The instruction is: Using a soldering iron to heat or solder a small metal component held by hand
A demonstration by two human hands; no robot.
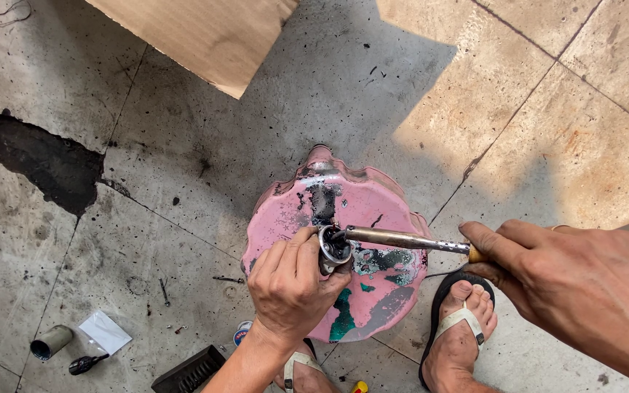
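My left hand [290,285] grips a small round metal part [334,249] and holds it on top of a worn pink plastic stool [373,211]. My right hand [573,284] holds a soldering iron [402,239] by its handle. The iron's metal shaft points left and its tip sits inside the round part. The stool's top is scorched black and scraped, with green patches showing through the pink.
My feet in sandals [460,327] stand on a stained concrete floor beside the stool. A cardboard sheet [198,36] lies at the top. A small cylinder [51,342], a white packet [105,332], a dark tool [85,363] and a black block [191,372] lie at the lower left.
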